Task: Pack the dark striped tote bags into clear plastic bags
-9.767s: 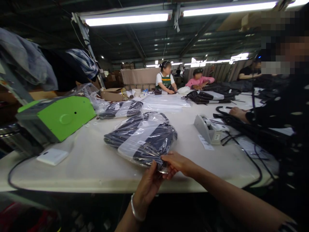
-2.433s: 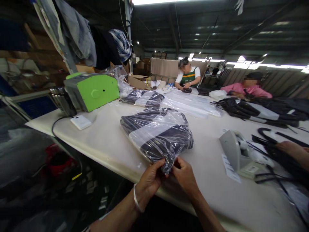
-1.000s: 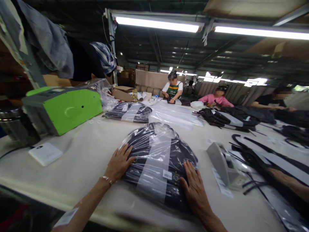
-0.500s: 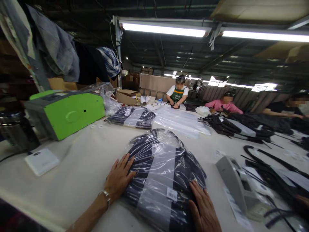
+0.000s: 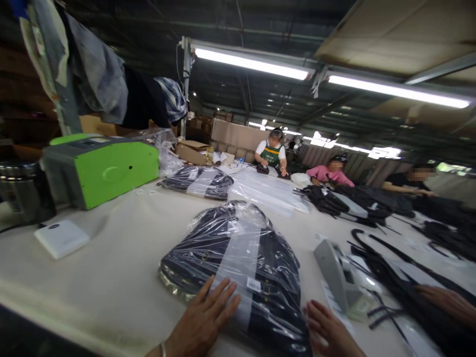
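Note:
A dark bag in clear plastic wrap (image 5: pixel 201 243) lies flat on the pale table before me, with a grey band down its middle and a small white barcode label (image 5: pixel 253 284). My left hand (image 5: pixel 208 317) rests on the lower part of the wrapped bag, fingers spread out. Beside the bag's lower right edge is my right hand (image 5: pixel 329 329), its fingers loosely bent and apart; whether they touch the plastic I cannot tell. Neither hand grips anything.
Left stand a green and grey machine (image 5: pixel 115 173), a dark metal flask (image 5: pixel 24 191) and a white box (image 5: pixel 62 238). Behind lie another wrapped bag (image 5: pixel 201 182) and clear plastic sheets (image 5: pixel 264 191). A grey device (image 5: pixel 340 277) and black straps (image 5: pixel 394 277) are at right, near another person's hand (image 5: pixel 446 300).
My left hand has moved from the bag's left side down onto its lower part. My right hand has slid off the bag's face to its right edge. The view has tilted.

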### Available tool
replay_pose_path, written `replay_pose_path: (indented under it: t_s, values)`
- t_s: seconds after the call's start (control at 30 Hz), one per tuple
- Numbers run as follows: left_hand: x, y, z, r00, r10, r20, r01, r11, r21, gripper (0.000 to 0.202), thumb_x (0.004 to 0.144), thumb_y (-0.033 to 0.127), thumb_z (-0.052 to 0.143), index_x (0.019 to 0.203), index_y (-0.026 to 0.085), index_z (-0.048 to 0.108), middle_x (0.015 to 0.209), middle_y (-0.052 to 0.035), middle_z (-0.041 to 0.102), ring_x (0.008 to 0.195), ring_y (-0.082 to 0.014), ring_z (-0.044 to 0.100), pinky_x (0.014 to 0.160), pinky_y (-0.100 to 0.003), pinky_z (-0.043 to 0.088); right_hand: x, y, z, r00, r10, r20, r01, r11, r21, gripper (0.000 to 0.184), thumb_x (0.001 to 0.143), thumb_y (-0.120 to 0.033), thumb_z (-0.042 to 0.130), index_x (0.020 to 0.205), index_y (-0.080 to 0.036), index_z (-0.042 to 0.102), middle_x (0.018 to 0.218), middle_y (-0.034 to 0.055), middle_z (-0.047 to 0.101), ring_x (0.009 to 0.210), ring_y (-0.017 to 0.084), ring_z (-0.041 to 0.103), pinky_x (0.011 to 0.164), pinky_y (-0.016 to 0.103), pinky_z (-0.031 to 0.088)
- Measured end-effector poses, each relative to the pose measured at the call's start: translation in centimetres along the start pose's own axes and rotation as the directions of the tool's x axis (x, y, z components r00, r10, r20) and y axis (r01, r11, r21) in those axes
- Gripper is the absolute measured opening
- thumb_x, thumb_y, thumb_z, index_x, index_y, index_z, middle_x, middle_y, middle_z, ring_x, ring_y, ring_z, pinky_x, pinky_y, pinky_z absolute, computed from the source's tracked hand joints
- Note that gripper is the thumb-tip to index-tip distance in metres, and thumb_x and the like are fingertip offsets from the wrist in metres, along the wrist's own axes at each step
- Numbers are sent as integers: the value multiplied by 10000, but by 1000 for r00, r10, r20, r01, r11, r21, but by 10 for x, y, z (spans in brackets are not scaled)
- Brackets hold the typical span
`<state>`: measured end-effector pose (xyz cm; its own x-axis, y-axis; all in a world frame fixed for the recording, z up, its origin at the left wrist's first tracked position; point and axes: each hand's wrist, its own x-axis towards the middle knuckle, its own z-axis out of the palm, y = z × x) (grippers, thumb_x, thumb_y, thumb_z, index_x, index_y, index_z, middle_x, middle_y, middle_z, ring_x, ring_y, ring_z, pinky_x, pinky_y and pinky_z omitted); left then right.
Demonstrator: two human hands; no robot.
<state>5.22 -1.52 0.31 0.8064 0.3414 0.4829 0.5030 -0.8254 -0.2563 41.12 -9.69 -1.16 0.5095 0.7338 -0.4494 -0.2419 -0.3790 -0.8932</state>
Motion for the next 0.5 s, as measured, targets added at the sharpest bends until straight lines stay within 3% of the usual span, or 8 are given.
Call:
replay_pose_path:
  t_s: [0.1,0.2,0.37,0.5]
  values:
    - [11,-1,18,995,11,-99,0,994,112,760,787,-28,399,1498,227,314,1573,5,331,1474,-222,178,1214,-497,17,-10,-12,10,984,124,128,-139,983,116,572,575,-505,849,1011,-246,583,884,27,715,783,198,683,584,264,481]
    - [20,-10,30,988,12,-154,13,987,160,701,829,-28,374,1475,244,367,1552,19,372,1461,-211,223,1222,-484,23,-18,-30,22,946,145,291,-203,963,178,373,647,-439,832,830,-187,628,707,1,689,637,141,648,592,251,479]
    - [23,-24,37,973,-1,-233,43,983,176,586,893,38,364,1437,244,435,1473,10,489,1413,-192,333,1229,-455,50,-26,-49,34,905,53,421,-166,957,237,282,683,-342,818,820,-152,662,668,5,693,592,129,626,578,245,471]
    - [23,-33,33,973,18,-232,16,990,143,535,911,51,352,1401,225,478,1393,-2,572,1343,-163,432,1213,-386,162,-32,-59,41,878,-19,478,-128,953,275,238,739,-337,789,821,-148,670,660,-5,695,588,113,616,587,239,476]
